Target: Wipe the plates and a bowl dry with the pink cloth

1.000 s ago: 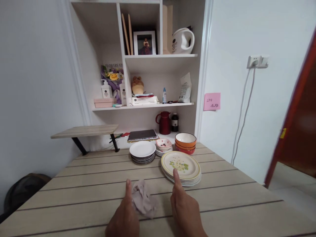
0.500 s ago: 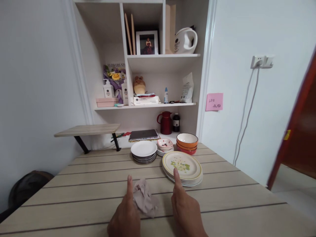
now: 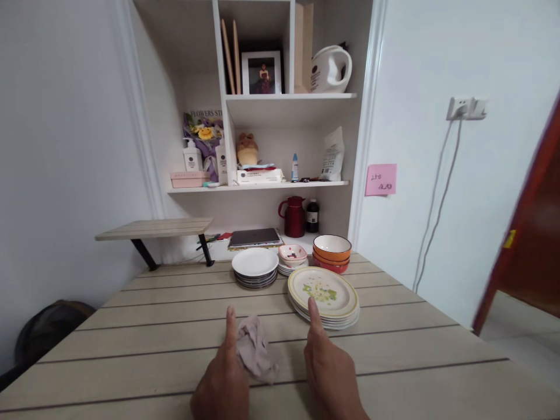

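Unmoved since a second ago, left hand (image 3: 221, 382) and right hand (image 3: 331, 376) rest fisted, thumbs out, empty, flanking a cloth (image 3: 256, 351).

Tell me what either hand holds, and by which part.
Nothing appears held: the left hand and right hand are fists with thumbs up; the crumpled cloth lies loose between them.
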`<control>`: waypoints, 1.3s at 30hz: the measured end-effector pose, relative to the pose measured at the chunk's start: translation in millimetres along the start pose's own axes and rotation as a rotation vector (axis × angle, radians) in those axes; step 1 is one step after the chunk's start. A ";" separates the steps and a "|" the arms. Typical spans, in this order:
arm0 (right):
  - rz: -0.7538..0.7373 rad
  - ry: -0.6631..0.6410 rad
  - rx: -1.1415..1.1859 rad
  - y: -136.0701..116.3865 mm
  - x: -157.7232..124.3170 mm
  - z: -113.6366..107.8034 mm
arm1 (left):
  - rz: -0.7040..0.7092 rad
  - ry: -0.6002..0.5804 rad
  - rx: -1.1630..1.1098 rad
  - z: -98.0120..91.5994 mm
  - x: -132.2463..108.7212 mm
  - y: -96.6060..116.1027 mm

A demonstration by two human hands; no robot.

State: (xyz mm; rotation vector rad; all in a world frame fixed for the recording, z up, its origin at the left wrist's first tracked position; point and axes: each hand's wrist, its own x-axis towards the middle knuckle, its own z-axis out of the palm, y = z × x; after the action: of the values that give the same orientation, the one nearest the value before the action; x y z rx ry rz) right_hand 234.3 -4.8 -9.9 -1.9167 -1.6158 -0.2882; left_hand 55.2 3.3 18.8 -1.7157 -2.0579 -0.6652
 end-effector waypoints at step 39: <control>0.015 -0.065 0.003 -4.6 0.7 -9.9 | 0.023 0.149 0.019 5.4 -2.2 -0.2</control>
State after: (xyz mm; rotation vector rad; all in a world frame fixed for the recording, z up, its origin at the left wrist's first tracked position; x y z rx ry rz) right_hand 232.2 -9.6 -0.2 -1.9543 -1.6417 -0.2193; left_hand 55.4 4.6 13.2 -1.6249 -1.9344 -0.7408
